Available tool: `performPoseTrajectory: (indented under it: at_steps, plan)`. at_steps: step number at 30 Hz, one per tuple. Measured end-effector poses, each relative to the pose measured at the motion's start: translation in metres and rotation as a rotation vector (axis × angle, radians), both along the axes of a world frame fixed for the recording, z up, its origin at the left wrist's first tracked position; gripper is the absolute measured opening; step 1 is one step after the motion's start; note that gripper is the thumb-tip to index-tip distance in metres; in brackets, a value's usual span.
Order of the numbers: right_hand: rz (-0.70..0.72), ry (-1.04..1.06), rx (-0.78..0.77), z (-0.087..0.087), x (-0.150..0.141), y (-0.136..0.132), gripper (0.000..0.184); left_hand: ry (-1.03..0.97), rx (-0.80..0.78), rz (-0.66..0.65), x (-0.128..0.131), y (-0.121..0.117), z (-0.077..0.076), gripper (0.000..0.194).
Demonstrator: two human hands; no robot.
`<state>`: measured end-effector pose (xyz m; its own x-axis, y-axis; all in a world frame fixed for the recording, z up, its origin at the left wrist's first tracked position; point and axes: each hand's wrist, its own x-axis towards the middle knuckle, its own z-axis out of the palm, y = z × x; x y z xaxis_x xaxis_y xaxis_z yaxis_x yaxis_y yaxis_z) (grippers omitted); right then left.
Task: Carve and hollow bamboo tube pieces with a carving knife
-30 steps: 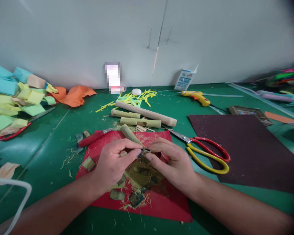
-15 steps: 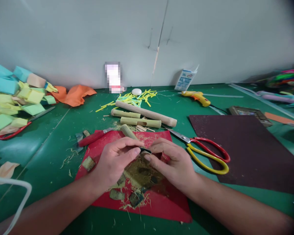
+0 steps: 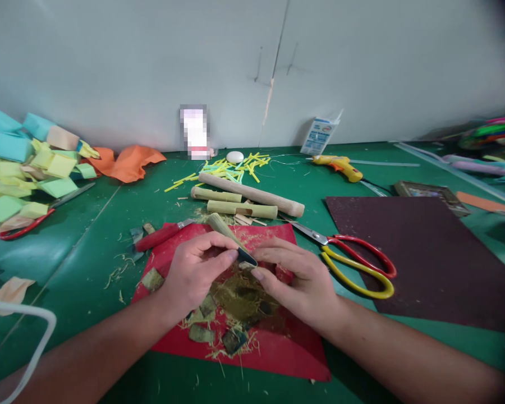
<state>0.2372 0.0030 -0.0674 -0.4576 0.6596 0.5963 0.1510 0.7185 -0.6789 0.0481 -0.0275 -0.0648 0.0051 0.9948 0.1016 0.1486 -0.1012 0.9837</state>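
Mid-frame, my left hand (image 3: 200, 266) pinches a small dark scrap (image 3: 247, 258). I can't tell if my right hand (image 3: 298, 272) grips it too. Fingers partly hide the bamboo stick (image 3: 222, 225). More of the scrap's dark side shows than before.

And there's the dark strip (image 3: 247, 258), small and narrow, pinched in my left hand (image 3: 200, 269), slanting down towards my right hand (image 3: 301, 278), something pale showing just beneath its lower end
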Motion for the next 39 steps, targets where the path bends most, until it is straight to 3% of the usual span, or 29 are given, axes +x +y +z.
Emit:
performPoseTrajectory:
  at_steps: [14, 39]
  plan:
    - [-0.057, 0.036, -0.068, -0.0056, -0.0001, -0.0007, 0.007, 0.105, 0.122, -0.025, 0.0008, -0.0033, 0.0003, 0.011]
    - [-0.094, -0.008, -0.221, -0.0068, -0.0013, -0.0022, 0.012, 0.130, 0.050, 0.059, 0.0053, -0.0048, -0.0047, 0.008]
